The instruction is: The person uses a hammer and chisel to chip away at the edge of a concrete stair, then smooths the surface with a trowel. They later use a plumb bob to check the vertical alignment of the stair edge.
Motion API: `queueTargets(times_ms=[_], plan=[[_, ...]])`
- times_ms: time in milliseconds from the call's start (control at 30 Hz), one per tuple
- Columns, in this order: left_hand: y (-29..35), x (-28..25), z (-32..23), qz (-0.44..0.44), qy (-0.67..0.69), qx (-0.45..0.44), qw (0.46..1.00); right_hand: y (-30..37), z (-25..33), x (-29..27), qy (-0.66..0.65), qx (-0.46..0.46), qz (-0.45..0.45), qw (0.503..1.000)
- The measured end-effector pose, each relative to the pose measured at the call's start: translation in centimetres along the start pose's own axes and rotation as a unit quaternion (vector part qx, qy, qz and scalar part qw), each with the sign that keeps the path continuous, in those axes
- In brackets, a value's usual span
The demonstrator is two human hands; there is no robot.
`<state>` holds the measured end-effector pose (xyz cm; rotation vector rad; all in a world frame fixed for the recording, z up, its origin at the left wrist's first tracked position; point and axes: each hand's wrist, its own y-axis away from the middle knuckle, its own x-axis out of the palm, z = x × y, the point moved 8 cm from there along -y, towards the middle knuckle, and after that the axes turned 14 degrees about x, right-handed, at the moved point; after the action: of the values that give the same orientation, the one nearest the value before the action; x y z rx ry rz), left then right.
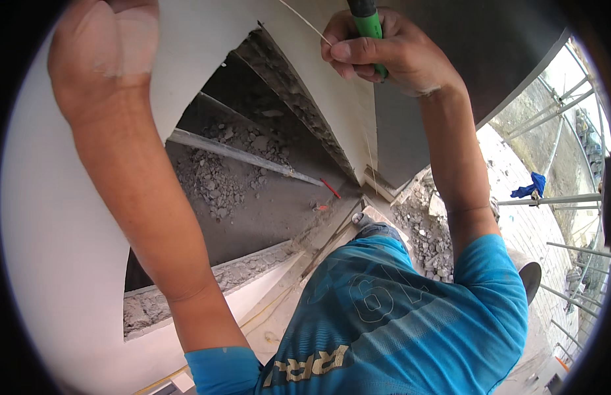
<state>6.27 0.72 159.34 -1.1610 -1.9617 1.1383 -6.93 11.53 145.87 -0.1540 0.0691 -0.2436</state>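
My right hand (378, 49) is raised at the top, its fingers closed round a green-and-black handle (368, 25). What tool the handle belongs to is out of the picture above. A thin pale string (305, 22) runs from the upper left to the thumb and fingertips of this hand, and a fainter stretch appears to hang down below it. At the upper left, my left hand (104, 46) is lifted in front of the white wall (55, 217). Its fingers are cut off by the top edge, so whatever they hold or touch is hidden.
Between my arms, a rough-edged opening (253, 85) in the wall shows rubble (220, 178), a metal pole (246, 158) and a red stick (330, 189). Broken stone (437, 243) lies beside my foot. To the right stand a dark panel (476, 52) and scaffold tubes (555, 199) with a blue cloth (530, 186).
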Motion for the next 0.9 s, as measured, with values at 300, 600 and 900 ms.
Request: queueTargets(times_ms=[300, 600, 900], plan=[[-1.4, 5.0, -2.8, -0.028, -0.036, 0.030, 0.999, -0.5, 7.6, 1.3, -0.092, -0.177, 0.021, 0.980], [-1.8, 3.9, -2.1, -0.135, -0.053, -0.031, 0.989, -0.3, 12.9, 0.6, -0.237, -0.145, -0.057, 0.959], [-4.4, 3.6, -1.7, -0.108, -0.007, -0.104, 0.989, -2.1, 18.2, 1.2, -0.302, -0.238, 0.011, 0.923]])
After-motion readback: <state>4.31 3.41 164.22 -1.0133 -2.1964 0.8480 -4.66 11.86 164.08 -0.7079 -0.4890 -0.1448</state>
